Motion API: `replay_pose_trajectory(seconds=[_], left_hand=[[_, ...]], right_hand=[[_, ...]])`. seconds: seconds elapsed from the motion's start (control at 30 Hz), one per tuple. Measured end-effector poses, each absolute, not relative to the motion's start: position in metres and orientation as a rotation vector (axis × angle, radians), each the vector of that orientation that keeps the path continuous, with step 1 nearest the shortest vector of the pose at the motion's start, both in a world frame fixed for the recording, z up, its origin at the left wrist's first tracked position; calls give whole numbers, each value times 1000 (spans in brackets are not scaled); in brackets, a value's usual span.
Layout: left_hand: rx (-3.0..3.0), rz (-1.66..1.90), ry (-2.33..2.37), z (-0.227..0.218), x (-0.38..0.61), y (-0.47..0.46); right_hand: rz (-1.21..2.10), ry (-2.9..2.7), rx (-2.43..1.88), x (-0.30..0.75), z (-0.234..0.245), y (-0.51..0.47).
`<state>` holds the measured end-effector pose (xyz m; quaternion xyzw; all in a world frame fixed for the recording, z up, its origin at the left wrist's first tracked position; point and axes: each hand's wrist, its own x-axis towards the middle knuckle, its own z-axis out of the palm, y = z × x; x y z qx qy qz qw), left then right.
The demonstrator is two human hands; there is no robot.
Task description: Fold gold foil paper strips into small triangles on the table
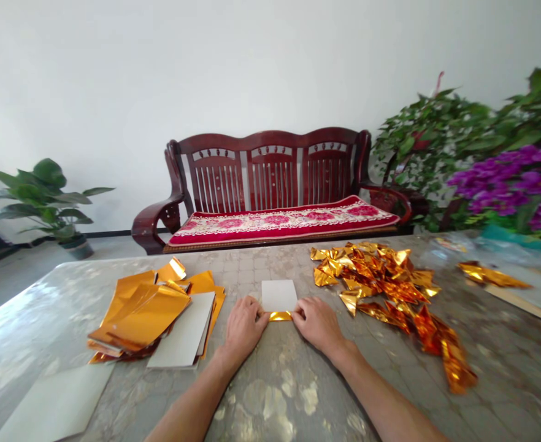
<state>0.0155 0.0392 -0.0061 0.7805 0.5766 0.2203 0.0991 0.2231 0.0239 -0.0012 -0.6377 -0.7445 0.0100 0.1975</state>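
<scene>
1. The left grip (244, 322) is closed in a small pinch, thumb against finger, on the 9 o'clock end of a folded paper edge.
2. The right grip (319, 320) mirrors it at the 3 o'clock end, fingertips together with no clear gap. How firmly either one presses, I cannot tell.
3. Between them, flat on the desk (264, 396), lies the sheet (278, 294), pale side up. Its 6 o'clock edge is turned over, showing as a narrow gold strip (280, 316).
4. For a good fold, I would hold both ends with equal pull, so the strip has one width from 9 to 3 o'clock.
5. Pressing the crease from the middle outward should flatten it; uneven thumbs could skew it or wrinkle the foil. A light touch seems best, as foil likely holds any stray mark.
6. The bare desk towards 6 o'clock, between the forearms, gives room to square the edge.
7. At 9 o'clock, well apart from the sheet, sits a loose stack of gold paper (148, 313), some sheets pale side up; one more pale sheet (54, 405) lies at 8 o'clock.
8. At 3 o'clock is a heap of folded gold pieces (381, 276), just beyond the right grip; sleeves and wrists are best clear of it.
9. Past the desk, at 12 o'clock, stands a wooden bench (270, 144).
</scene>
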Motion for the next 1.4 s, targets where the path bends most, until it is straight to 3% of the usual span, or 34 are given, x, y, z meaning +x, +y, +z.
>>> replay_pose_trajectory(seconds=[0.47,0.67,0.87,1.2,1.4], left_hand=[[2292,659,1791,-5,20,35],[2516,774,1589,-7,21,31],[2739,501,1219,-8,26,28],[2848,186,1328,0,36,13],[2861,239,1358,-5,29,8]], right_hand=[[8,-2077,-1837,221,-1,23],[45,-2036,-1864,223,-2,22],[15,-2020,-1861,225,-8,22],[-49,-2052,-1938,204,0,16],[-12,-2030,-1967,209,2,19]])
